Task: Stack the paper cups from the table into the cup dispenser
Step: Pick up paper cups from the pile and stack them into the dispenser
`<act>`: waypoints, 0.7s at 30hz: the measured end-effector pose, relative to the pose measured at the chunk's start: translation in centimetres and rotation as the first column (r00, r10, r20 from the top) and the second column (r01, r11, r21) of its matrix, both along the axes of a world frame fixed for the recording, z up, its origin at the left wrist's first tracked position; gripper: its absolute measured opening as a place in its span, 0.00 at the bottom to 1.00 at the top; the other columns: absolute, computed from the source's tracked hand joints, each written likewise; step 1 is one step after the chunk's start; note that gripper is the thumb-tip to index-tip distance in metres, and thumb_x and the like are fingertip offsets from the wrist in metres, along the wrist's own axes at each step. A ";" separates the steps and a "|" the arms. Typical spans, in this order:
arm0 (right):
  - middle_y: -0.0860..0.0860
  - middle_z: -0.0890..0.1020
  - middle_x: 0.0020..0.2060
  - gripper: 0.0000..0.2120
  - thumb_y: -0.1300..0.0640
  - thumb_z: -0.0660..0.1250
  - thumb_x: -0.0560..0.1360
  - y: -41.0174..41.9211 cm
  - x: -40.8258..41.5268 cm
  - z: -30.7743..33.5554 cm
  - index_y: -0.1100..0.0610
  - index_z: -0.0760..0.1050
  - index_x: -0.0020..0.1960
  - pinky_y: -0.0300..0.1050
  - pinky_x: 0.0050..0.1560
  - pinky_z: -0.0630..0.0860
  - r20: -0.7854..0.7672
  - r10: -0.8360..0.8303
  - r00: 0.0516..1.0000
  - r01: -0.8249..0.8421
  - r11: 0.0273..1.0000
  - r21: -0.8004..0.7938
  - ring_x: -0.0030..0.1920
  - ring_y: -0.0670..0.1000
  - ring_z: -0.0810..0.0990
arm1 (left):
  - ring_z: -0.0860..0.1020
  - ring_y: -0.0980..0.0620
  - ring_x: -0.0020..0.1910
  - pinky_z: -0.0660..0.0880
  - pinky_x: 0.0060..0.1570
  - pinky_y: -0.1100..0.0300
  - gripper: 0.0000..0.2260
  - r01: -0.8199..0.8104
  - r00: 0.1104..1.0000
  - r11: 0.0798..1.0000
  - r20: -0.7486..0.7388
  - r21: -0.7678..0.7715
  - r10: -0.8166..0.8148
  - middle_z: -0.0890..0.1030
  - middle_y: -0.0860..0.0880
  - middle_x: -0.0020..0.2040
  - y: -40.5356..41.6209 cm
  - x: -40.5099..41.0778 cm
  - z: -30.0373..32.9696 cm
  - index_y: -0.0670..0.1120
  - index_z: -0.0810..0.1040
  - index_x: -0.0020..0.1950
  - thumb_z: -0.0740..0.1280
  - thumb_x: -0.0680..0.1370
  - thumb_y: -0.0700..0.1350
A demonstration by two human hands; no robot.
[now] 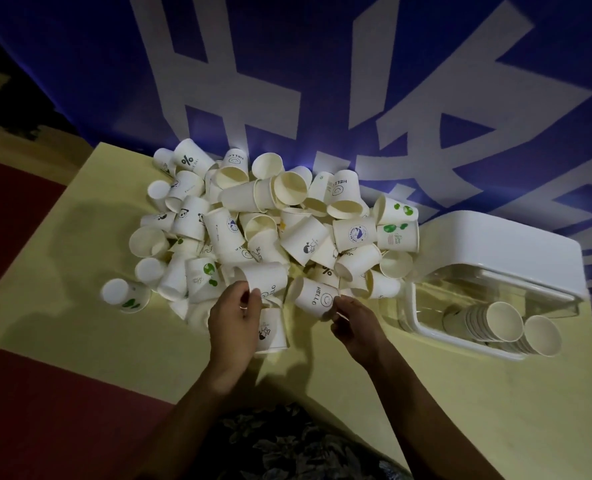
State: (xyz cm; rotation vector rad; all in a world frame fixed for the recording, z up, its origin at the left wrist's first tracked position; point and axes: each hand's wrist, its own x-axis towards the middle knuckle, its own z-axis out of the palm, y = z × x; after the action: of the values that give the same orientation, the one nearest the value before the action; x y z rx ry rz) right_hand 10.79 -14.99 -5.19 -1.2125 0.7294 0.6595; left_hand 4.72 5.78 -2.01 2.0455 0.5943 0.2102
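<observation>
At the near edge of the heap on the table (80,237), a plain cup (265,277) is pinched by the left hand (234,320), and a "HELLO" cup (315,296) on its side, long axis toward the far left corner, is held by the right hand's (355,323) curled fingers. The cup dispenser (495,271) lies at the right edge, nearer the right hand, with nested cups (502,322) inside.

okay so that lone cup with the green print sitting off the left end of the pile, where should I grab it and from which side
Take the green-print cup round its side wall, coming from the open table on its left. It lies tilted with its closed base facing up and left, apart from the pile, so a thumb-and-fingers grip across the wall should clear the neighbours.
</observation>
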 end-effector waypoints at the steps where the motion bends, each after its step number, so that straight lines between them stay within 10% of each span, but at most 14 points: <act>1: 0.59 0.77 0.39 0.08 0.61 0.65 0.78 -0.8 -0.4 0.4 0.65 0.76 0.54 0.41 0.35 0.69 0.023 -0.011 1.000 0.011 1.000 -0.004 0.34 0.50 0.75 | 0.74 0.51 0.35 0.72 0.36 0.53 0.08 0.049 0.998 0.998 0.038 0.049 -0.050 0.75 0.52 0.35 -0.4 0.2 0.5 0.45 0.73 0.41 0.64 0.79 0.44; 8: 0.56 0.83 0.41 0.05 0.60 0.66 0.78 -6.5 -3.2 4.4 0.62 0.78 0.47 0.48 0.51 0.77 0.322 0.007 0.947 0.099 0.945 -0.312 0.43 0.50 0.80 | 0.73 0.53 0.41 0.72 0.40 0.58 0.03 0.386 0.901 0.896 0.122 0.219 -0.417 0.74 0.53 0.41 -5.9 1.9 2.9 0.45 0.77 0.46 0.65 0.78 0.43; 13: 0.47 0.84 0.38 0.03 0.55 0.67 0.78 -11.7 -4.7 6.4 0.50 0.78 0.47 0.45 0.42 0.76 0.480 0.209 0.852 0.222 0.686 -0.692 0.41 0.48 0.81 | 0.76 0.53 0.46 0.71 0.47 0.62 0.05 0.529 0.808 0.798 0.119 0.288 -0.578 0.79 0.51 0.46 -12.1 3.4 4.0 0.44 0.81 0.52 0.67 0.78 0.42; 21: 0.46 0.81 0.45 0.05 0.61 0.68 0.77 -21.8 -6.3 8.3 0.58 0.81 0.52 0.43 0.45 0.73 0.599 0.335 0.727 0.489 0.359 -0.795 0.45 0.49 0.79 | 0.75 0.52 0.47 0.74 0.45 0.56 0.07 0.681 0.639 0.652 0.166 0.333 -0.751 0.79 0.51 0.47 -23.3 5.0 5.4 0.45 0.82 0.52 0.65 0.78 0.44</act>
State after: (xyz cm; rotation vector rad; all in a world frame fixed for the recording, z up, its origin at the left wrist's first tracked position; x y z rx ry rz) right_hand 4.45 -36.77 3.06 -2.3176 0.4640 -0.5238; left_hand 9.74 -17.56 3.41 2.2641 -0.4976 0.0955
